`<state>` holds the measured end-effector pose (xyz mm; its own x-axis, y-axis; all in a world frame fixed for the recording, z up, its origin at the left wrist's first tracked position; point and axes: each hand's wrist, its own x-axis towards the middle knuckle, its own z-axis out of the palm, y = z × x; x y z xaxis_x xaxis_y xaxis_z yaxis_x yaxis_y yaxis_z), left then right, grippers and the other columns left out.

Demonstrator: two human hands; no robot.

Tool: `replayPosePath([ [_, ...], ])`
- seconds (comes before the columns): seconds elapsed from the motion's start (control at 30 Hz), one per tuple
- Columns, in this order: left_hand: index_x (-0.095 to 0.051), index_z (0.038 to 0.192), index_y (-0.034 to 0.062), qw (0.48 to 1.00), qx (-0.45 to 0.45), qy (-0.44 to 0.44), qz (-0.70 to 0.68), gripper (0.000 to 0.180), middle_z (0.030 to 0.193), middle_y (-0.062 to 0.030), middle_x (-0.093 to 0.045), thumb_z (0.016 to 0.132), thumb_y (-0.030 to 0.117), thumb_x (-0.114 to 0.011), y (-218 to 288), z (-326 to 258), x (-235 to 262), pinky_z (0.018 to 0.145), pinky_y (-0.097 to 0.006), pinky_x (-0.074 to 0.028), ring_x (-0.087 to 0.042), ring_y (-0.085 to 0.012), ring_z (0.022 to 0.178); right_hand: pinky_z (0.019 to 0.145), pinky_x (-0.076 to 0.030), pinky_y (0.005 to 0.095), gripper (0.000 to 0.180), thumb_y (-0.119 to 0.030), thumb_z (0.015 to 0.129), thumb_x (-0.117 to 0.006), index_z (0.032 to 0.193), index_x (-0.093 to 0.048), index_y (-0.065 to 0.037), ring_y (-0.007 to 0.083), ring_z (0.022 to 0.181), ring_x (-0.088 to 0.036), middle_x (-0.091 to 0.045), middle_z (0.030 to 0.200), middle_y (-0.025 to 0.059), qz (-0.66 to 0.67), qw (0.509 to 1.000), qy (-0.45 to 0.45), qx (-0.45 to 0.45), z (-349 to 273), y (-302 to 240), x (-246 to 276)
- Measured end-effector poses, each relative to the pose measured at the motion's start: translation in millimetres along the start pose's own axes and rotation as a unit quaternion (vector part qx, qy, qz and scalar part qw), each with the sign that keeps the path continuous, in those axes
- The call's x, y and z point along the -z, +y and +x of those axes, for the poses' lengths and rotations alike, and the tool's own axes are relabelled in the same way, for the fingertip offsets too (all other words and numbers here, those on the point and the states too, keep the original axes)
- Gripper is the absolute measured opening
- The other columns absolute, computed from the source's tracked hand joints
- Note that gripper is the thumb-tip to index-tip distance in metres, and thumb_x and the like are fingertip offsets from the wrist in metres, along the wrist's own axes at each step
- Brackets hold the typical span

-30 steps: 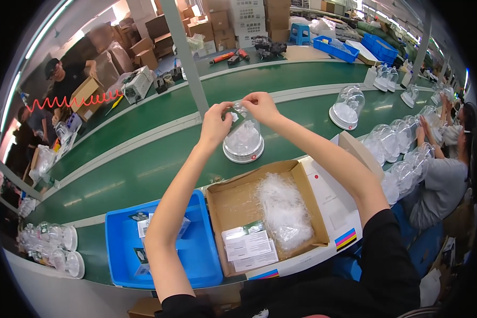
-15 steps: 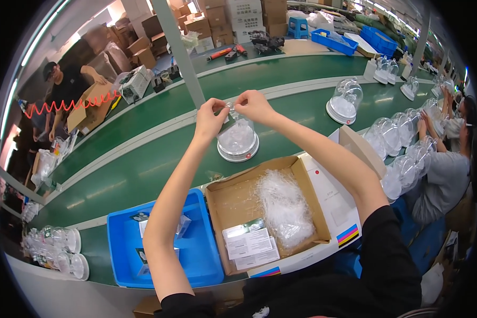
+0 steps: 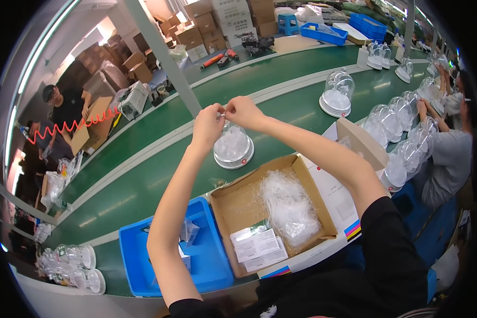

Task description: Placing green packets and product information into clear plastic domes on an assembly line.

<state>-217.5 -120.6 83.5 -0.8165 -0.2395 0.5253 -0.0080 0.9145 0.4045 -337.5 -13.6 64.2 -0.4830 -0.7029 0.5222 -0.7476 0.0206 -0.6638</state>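
Note:
Directly below my hands, a clear dome (image 3: pixel 232 142) with crumpled clear filling stands on its round white base on the green conveyor belt. At the dome's top, my left hand (image 3: pixel 208 126) is closed with thumb and fingers pinched together. My right hand (image 3: pixel 245 113) pinches close beside it, fingertips nearly touching the left ones. A small pale bit shows between the fingertips, too small to name. My hands and wrists partly cover the top of the dome.
In front of me are a blue bin (image 3: pixel 206 265) with small boxes, and a cardboard tray (image 3: pixel 244 196) holding clear plastic strips and printed cards. Another dome (image 3: pixel 337 94) stands on the belt. More domes (image 3: pixel 389 124) crowd near co-workers at right; others (image 3: pixel 71 265) lie at left.
My hands have drawn closer together over the dome's top. A dark tag-like piece seen by my left fingers is no longer visible. The whole view has shifted slightly.

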Motion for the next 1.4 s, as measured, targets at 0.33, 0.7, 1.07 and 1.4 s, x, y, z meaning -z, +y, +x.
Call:
replayPosePath([
  [0.33,-0.067,0.094,0.0013,0.999,-0.020,0.006,0.036,0.016,0.089,-0.0154,-0.067,0.080,0.007,-0.064,-7.6,-6.1,4.7,0.075,-0.043,-0.052,-0.066,-0.0351,0.084,0.063,-0.050,0.0387,0.020,-0.017,0.073,-0.065,0.071,-0.065,0.003,0.0325,0.067,-0.064,-0.065,0.072,0.0209,-0.007,0.999,-0.025,0.047,0.7,3.5,-12.7],
  [0.7,-0.059,0.114,-0.0017,0.997,0.006,0.024,-0.068,0.035,0.098,-0.0151,-0.070,0.081,0.006,-0.068,-18.3,-19.7,12.2,0.081,-0.033,-0.053,-0.069,-0.0227,0.090,0.071,-0.052,0.0342,0.024,-0.019,0.074,-0.069,0.086,-0.068,0.001,0.0243,0.076,-0.067,-0.069,0.080,0.0151,0.092,0.995,-0.044,0.003,-3.4,1.4,-18.8],
  [1.07,-0.050,0.127,-0.0046,0.974,0.035,-0.023,-0.224,0.050,0.120,-0.0139,-0.062,0.080,-0.004,-0.065,-38.0,-28.9,18.5,0.101,-0.031,-0.045,-0.059,-0.0183,0.113,0.069,-0.052,0.0350,0.021,-0.019,0.076,-0.068,0.086,-0.069,-0.001,0.0264,0.074,-0.067,-0.069,0.079,0.0137,0.075,0.996,-0.039,0.008,-1.1,-4.7,-31.3],
  [1.4,-0.050,0.128,-0.0046,0.974,0.034,-0.016,-0.222,0.051,0.120,-0.0136,-0.062,0.079,-0.005,-0.064,-44.6,-38.9,26.1,0.099,-0.031,-0.046,-0.059,-0.0181,0.112,0.070,-0.053,0.0358,0.021,-0.020,0.075,-0.069,0.086,-0.070,-0.003,0.0273,0.075,-0.067,-0.069,0.080,0.0132,0.068,0.997,-0.026,0.031,1.4,-13.5,-44.9],
])
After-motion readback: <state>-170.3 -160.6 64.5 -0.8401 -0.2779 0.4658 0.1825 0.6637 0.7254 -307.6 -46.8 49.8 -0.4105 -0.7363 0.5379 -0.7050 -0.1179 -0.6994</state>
